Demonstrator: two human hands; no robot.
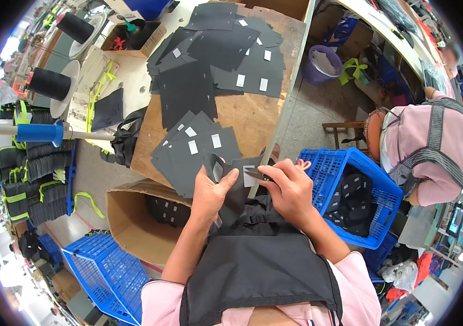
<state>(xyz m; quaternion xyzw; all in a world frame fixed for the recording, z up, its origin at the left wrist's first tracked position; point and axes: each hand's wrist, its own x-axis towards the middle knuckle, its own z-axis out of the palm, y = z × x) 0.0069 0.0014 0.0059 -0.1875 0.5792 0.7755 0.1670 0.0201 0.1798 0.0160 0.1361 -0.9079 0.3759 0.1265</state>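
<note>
Fabric point(234, 191) clamped in left hand point(210, 191) near table edge point(280, 117); right hand point(290, 191) gripping scissors point(255, 174); floor point(312, 117) strip alongside.

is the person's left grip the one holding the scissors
No, the scissors are in the right grip, while the left grip holds a dark piece.

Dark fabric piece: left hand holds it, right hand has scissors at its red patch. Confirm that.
No: the patch is white, not red, as the head view shows. The left hand holds the dark fabric piece, the right hand the scissors.
</note>
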